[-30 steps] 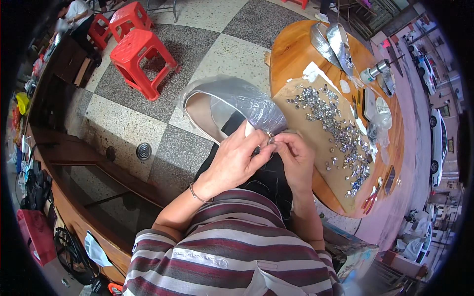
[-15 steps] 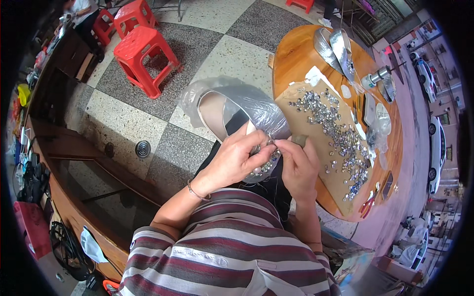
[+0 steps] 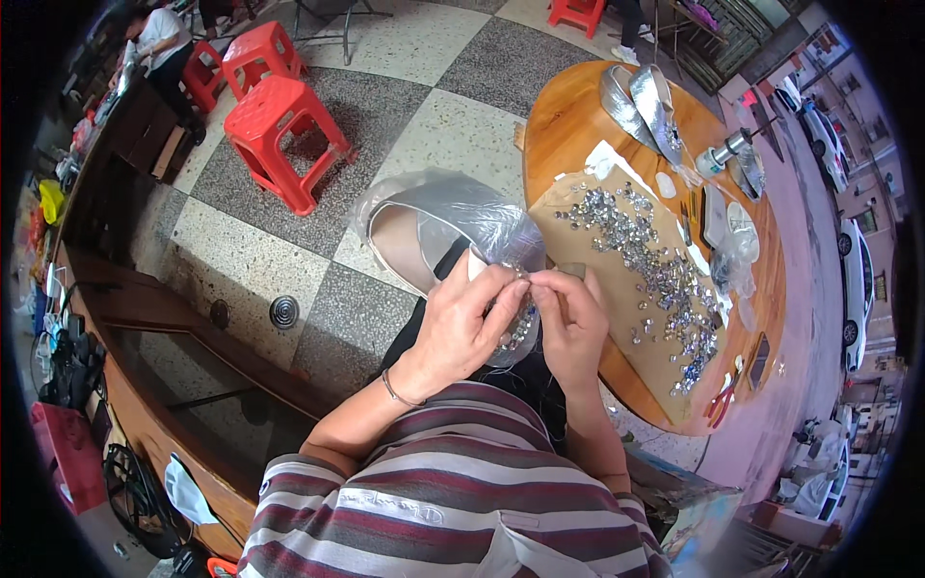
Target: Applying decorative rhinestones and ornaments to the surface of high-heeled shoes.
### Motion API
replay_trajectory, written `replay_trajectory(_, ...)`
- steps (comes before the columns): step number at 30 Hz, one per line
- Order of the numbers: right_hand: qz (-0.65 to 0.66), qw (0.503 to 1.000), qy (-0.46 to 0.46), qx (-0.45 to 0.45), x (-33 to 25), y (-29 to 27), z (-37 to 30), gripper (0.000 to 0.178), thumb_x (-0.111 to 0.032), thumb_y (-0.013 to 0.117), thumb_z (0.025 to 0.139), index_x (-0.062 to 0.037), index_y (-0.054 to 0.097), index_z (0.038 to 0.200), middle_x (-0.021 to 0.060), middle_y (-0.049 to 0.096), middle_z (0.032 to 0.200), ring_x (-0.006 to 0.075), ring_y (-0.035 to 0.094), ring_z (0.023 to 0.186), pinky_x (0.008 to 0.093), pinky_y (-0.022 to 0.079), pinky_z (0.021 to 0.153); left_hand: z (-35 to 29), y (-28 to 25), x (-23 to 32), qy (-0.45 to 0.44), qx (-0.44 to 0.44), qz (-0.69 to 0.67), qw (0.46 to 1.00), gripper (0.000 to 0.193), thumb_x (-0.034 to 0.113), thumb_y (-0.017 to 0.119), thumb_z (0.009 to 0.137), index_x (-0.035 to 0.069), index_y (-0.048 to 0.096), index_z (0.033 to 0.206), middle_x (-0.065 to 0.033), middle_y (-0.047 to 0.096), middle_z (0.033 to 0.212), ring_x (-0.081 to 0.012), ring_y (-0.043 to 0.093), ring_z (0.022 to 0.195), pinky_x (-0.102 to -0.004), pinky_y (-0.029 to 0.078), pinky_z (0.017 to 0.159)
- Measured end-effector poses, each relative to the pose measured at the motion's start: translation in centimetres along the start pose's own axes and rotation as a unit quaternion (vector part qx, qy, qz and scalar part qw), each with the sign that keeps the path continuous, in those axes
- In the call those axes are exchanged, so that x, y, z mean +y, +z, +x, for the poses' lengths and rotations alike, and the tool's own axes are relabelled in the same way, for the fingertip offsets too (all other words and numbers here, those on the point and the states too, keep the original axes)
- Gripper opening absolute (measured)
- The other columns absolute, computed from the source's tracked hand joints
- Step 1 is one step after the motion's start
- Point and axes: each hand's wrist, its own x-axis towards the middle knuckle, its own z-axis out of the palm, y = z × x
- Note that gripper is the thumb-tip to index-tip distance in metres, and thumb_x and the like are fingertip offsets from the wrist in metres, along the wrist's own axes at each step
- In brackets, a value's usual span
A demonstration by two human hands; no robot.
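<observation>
Above my lap, my left hand (image 3: 461, 328) is closed round the edge of a silver shoe upper (image 3: 482, 214), a curved band with a pale lining and clear plastic over it. Clear stones (image 3: 518, 335) cover the part below my fingers. My right hand (image 3: 574, 323) pinches thumb and forefinger together right beside the left fingertips, at the upper's edge. What sits in that pinch is too small to make out. Fine threads hang below the work. Some of the upper is hidden behind my hands.
To the right stands a wooden table (image 3: 559, 106) with loose stones (image 3: 665, 275) on brown cardboard (image 3: 626, 371). Other silver uppers (image 3: 631, 106), a metal canister (image 3: 723, 154) and red-handled pliers (image 3: 721, 403) lie there. Red stools (image 3: 284, 125) stand ahead; a wooden counter (image 3: 145, 366) runs along the left.
The view has shifted slightly. The silver upper has tipped a little to the left, and my hands stay together at its edge with the same hold.
</observation>
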Motion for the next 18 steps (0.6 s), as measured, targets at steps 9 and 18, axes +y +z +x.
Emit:
replay_trajectory(9, -0.110, 0.993, -0.029, -0.028, -1.9, -1.3, -0.1, 0.008, -0.002, 0.063, 0.079, -0.0028, 0.064, 0.087, 0.0100, 0.059, 0.077, 0.0215, 0.059, 0.069, 0.0295, 0.046, 0.060, 0.2, -0.5, 0.3, 0.012, -0.062, 0.007, 0.998, 0.012, 0.013, 0.056, 0.085, 0.001, 0.053, 0.086, -0.0183, 0.049, 0.085, -0.0371, 0.054, 0.070, -0.0415, 0.044, 0.058)
replay_trajectory(18, -0.026, 1.000, -0.007, 0.000, -0.5, -0.8, -0.9, 0.007, -0.002, 0.065, 0.078, -0.0023, 0.063, 0.085, 0.0090, 0.060, 0.078, 0.0201, 0.058, 0.070, 0.0277, 0.046, 0.064, 0.1, -1.2, 0.6, 0.039, -0.092, 0.010, 0.995, 0.014, 0.015, 0.057, 0.085, 0.002, 0.054, 0.086, -0.0178, 0.049, 0.087, -0.0372, 0.054, 0.071, -0.0420, 0.045, 0.059)
